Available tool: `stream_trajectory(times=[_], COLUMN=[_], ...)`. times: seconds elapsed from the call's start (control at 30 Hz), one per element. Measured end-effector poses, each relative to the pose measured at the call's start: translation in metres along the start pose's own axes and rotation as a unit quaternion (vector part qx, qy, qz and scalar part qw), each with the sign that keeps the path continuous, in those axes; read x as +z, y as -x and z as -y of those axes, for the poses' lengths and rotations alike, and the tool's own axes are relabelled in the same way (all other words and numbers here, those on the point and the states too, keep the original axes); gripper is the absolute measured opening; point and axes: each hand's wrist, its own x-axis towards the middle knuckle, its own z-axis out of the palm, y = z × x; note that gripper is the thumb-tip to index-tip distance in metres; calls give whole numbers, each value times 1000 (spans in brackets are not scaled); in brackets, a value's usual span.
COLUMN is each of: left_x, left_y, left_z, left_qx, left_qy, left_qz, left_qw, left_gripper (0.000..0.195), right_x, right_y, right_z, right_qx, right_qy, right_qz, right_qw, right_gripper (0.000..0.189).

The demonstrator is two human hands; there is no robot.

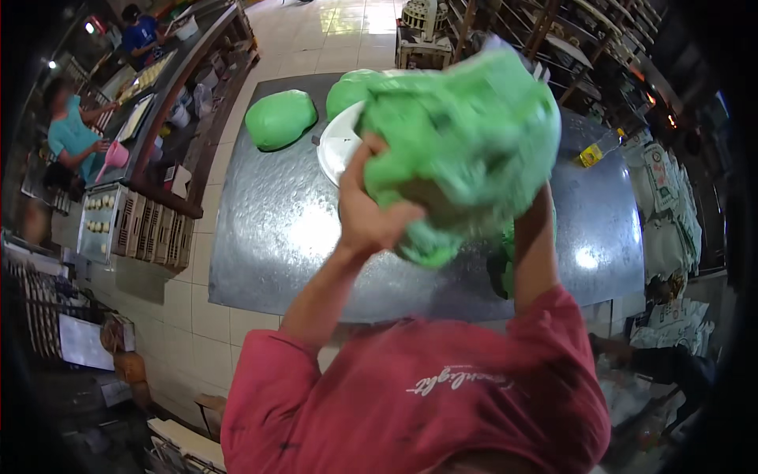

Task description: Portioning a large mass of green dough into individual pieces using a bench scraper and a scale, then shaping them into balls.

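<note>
My left hand point(376, 207) grips the near left side of a large green, dough-like mass point(456, 142), raised over the metal table and blurred by motion. Its fingers press into the mass and its thumb points right. My right hand is hidden behind the mass; only that forearm shows at its lower right. A white bowl or basin point(337, 142) is partly visible behind the mass on its left. Two smooth green lumps, one at the left point(281, 119) and one behind the bowl point(350, 92), lie on the dark metal tabletop point(272, 237). More green material shows beside my right forearm.
A clear bottle with a yellow label point(598, 149) lies at the table's right. White sacks point(663, 201) are stacked beyond that edge. At the left, two people stand by a long worktable with trays and a pink dipper point(116, 154); crates point(151, 228) stand below.
</note>
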Motion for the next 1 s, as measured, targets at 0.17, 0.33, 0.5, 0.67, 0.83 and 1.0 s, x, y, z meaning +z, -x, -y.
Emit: stream_trajectory(times=[0.17, 0.33, 0.5, 0.67, 0.83, 1.0], left_x=[-48, -87, -102, -120, -131, -147], left_y=[-46, -55, -54, -68, -54, -46], left_z=[-6, 26, 45, 36, 38, 42], left_qx=[12, -20, -176, -201, 2, 26], left_qy=[26, 90, 69, -492, -831, -586], left_qz=[-69, -110, -158, 7, -28, 38], left_qw=[997, 990, 969, 847, 556, 809], left_gripper=[50, 48, 45, 51, 55, 61], right_x=[49, 70, 47, 11, -2, -3], right_y=[-56, -58, -60, -54, -41, -27], right_z=[-33, -57, -60, -70, -73, -26], right_qx=[145, 158, 91, 155, 147, -200], right_qy=[-56, 193, 545, 580, -40, 21], right_qz=[-36, -70, 4, -96, -439, -524], right_qw=[987, 966, 834, 794, 886, 827], right_gripper=[41, 25, 24, 21, 18, 40])
